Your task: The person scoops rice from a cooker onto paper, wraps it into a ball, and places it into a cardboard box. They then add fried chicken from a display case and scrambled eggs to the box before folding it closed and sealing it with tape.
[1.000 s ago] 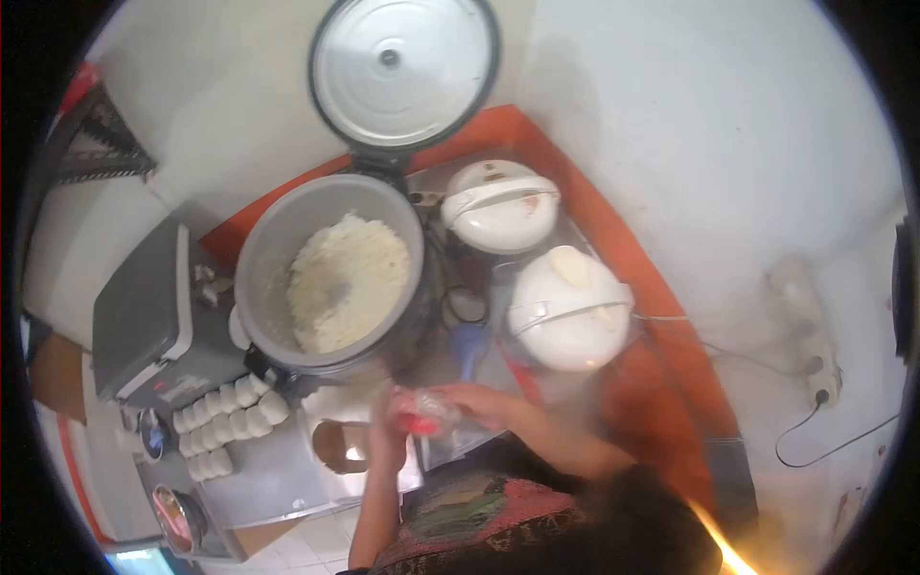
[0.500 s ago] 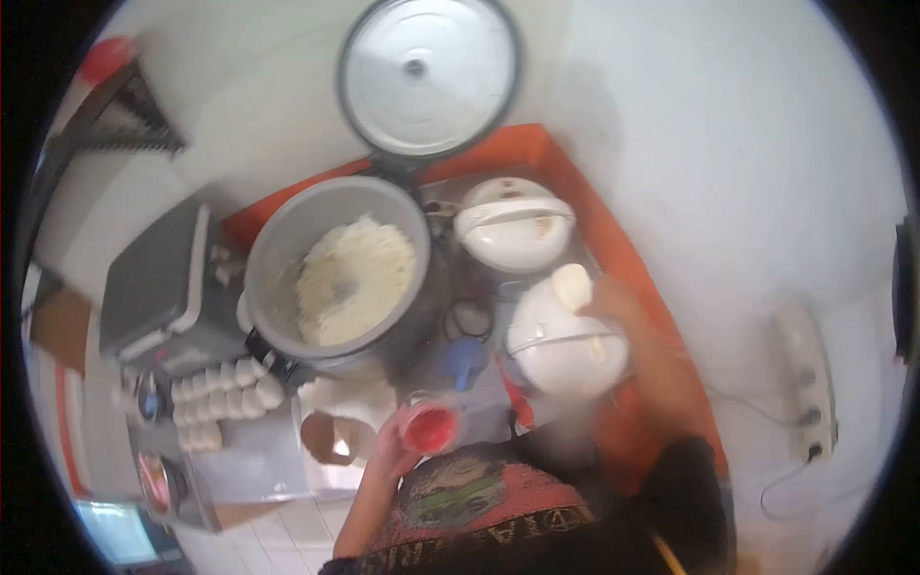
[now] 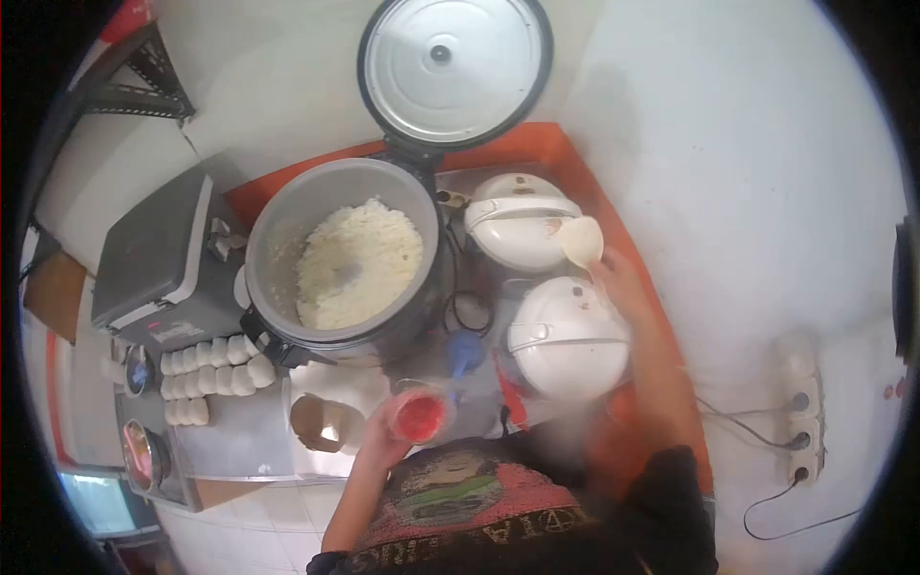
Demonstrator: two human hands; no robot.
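Note:
My left hand (image 3: 381,443) is wrapped around a small red cup (image 3: 420,418), held close to my body with its opening facing up. Between the fingers of my right hand (image 3: 618,276) is a cream rice paddle (image 3: 582,241), its broad end over the side of the rear white rice cooker (image 3: 517,235). Below that hand stands a second white rice cooker (image 3: 567,350), lid down. To the left, a large grey rice cooker (image 3: 268,311) has its round lid (image 3: 455,77) raised. White rice (image 3: 359,264) lies inside it, with a hollow in the middle.
Wrapped white rice portions (image 3: 216,379) stand in rows on the left beside a grey cool box (image 3: 158,259). Brown-and-white paper (image 3: 331,422) lies at the front. A blue item (image 3: 466,353) sits between the cookers. Power strip (image 3: 805,417) with cables is at right.
My right hand has carried the paddle away from me, from the nearer white cooker toward the rear one. My left hand still holds the red cup. The view has shifted slightly.

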